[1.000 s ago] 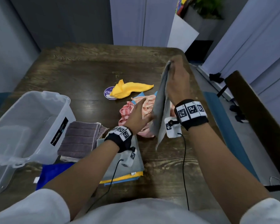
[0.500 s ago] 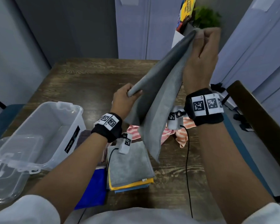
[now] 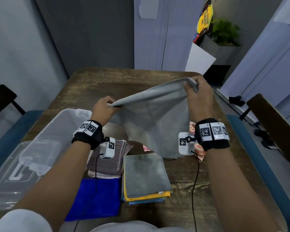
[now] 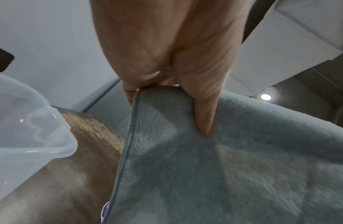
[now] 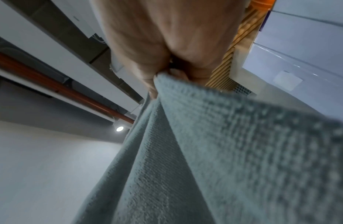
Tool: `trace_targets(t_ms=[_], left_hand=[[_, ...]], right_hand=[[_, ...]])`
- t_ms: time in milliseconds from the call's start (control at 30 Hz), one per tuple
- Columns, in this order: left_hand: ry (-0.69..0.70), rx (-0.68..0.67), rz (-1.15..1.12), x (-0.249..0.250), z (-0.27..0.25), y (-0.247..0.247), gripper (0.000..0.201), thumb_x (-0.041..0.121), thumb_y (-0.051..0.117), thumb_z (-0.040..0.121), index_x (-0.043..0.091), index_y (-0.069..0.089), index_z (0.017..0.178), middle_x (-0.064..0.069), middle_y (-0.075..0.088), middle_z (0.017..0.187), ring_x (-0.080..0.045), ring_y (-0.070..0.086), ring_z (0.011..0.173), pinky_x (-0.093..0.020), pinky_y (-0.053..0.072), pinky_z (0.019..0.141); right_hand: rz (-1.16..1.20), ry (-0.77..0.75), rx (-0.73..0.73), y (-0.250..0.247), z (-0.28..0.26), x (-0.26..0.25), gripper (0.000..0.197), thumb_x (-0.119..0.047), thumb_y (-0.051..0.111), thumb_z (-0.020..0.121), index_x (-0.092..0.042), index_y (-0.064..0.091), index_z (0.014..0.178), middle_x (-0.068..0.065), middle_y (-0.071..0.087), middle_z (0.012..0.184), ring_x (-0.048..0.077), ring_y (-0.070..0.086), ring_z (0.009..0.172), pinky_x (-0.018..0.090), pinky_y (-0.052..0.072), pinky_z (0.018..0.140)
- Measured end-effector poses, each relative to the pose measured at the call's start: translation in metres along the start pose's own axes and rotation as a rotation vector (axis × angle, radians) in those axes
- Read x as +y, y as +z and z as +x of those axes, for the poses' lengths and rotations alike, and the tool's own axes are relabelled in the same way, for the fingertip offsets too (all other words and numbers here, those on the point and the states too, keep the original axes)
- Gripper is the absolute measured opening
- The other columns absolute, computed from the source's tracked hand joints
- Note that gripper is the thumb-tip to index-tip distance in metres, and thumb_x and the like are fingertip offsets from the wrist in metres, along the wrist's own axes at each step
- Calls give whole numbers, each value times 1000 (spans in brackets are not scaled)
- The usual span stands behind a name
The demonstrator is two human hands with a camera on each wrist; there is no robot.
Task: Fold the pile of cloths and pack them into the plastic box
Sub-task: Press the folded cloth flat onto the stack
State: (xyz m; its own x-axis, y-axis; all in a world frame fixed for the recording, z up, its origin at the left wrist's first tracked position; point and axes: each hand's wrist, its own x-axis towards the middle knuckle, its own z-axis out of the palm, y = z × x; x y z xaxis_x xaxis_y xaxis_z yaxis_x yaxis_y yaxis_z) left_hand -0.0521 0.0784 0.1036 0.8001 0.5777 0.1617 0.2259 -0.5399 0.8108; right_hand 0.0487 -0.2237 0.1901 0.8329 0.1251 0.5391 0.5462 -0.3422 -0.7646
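I hold a grey cloth (image 3: 157,119) spread in the air above the table. My left hand (image 3: 105,106) pinches its left top corner, and my right hand (image 3: 193,88) pinches the right top corner, higher and farther away. In the left wrist view the thumb presses the grey cloth (image 4: 224,166) against the fingers. The right wrist view shows the grey cloth (image 5: 205,151) hanging from the pinch. The clear plastic box (image 3: 54,129) stands open at the left. Below the cloth lie folded stacks: a grey-topped stack (image 3: 145,175), a mauve cloth (image 3: 107,163) and a blue cloth (image 3: 94,198).
The box lid (image 3: 18,173) lies at the near left. An unfolded pink striped cloth (image 3: 198,149) peeks out behind my right wrist. The wooden table (image 3: 124,82) stretches away beyond the cloth. Dark chairs stand at both sides.
My right hand has come down from high up and both hands have moved apart. The grey cloth, hanging bunched before, is now stretched wide between them.
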Motion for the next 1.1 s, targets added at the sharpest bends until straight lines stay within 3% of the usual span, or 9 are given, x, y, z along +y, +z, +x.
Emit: trace_targets(t_ms=[100,267,400,500,600,733,800,900,1100], left_hand=[[-11,-43,-100,-5,-4,-5,27,19,83,80,7,60,86,-1,60,75,-12,50,66,-26,40,61],[-89,-62,-436,-9,-10,-8,26,-1,75,84,19,58,82,0,57,77,-8,51,68,-20,43,62],[-132,-104,-726,-2,-13,-8,27,-10,61,88,17,60,89,-3,63,84,-12,61,79,-23,52,71],[-108,-148,-894,0,-13,-9,23,-5,61,91,15,63,103,-5,70,101,-15,66,93,-28,56,85],[-118,-177,-924,4,-15,-11,15,0,60,94,15,62,98,-2,71,95,-12,67,86,-24,56,80],[-167,-186,-964,8,-15,-8,9,10,58,98,16,65,98,-4,71,100,-15,67,90,-27,55,84],[-185,-185,-974,10,-15,-3,9,14,57,100,16,65,97,-3,71,97,-14,67,89,-27,55,83],[-177,-169,-972,12,-14,4,12,20,57,101,17,66,95,0,72,91,-11,67,83,-25,56,79],[-106,104,-705,-2,-3,16,9,19,59,101,18,64,93,3,67,86,-3,60,73,-22,51,73]], right_hand=[[47,63,83,0,0,0,22,-30,53,103,-14,59,89,-8,53,77,-1,42,66,22,37,64],[56,161,163,-6,-1,7,26,-33,47,105,-16,54,86,-13,44,71,-3,39,59,17,33,59],[21,205,193,-6,-5,13,26,-32,45,106,-16,53,86,-10,46,71,0,39,60,18,32,56],[-11,229,269,-6,-4,23,29,-31,46,105,-20,47,78,0,49,83,11,43,72,24,33,64],[-25,273,310,-8,-1,31,32,-31,46,104,-23,44,73,5,50,89,16,44,79,27,33,71],[-60,359,227,-6,0,38,28,-31,46,105,-13,55,86,1,57,80,19,52,77,28,36,66],[-85,407,172,-3,-3,42,29,-30,47,105,-9,55,86,2,55,76,16,50,69,23,37,60],[-97,449,162,2,-9,53,30,-24,50,104,-7,52,80,-2,47,68,7,40,60,10,29,47],[-102,517,133,4,-22,75,34,-20,52,103,-9,44,72,-1,43,66,13,38,61,15,32,48]])
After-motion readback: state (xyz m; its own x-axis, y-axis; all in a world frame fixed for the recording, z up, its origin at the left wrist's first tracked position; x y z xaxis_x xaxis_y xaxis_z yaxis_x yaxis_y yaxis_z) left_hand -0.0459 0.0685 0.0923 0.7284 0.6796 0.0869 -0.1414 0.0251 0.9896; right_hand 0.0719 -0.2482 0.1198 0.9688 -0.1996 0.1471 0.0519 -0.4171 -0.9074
